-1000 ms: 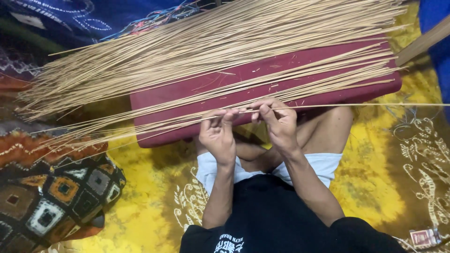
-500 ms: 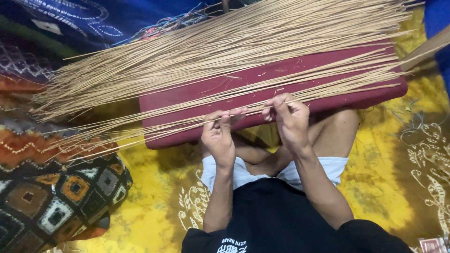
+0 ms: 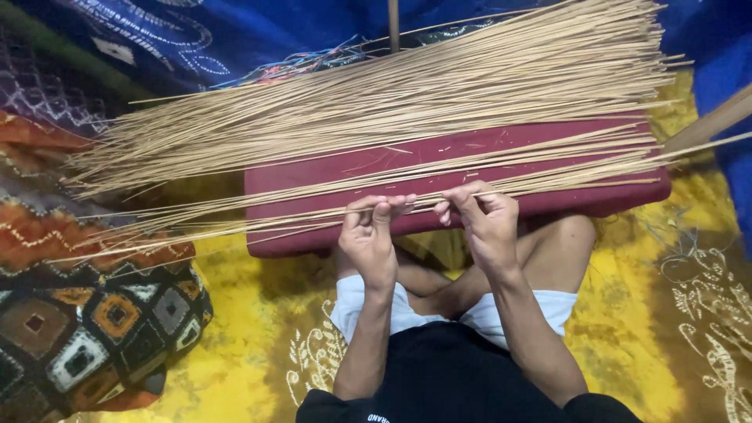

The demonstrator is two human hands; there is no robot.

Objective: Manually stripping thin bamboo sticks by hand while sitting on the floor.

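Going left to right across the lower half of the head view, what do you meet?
Patterned cushion → left hand → right hand, both pinching a thin stick → yellow patterned cloth.

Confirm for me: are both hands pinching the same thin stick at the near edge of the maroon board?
Yes, the left hand and right hand both grip one thin stick over the maroon board.

Both forearms reach forward from the body, nearly parallel. The left hand (image 3: 370, 235) is raised with fingers curled and fingertips pinched together at the top. The right hand (image 3: 486, 223) sits just beside it, slightly higher, fingers bent inward, thumb pressed against the forefinger. Legs crossed beneath.
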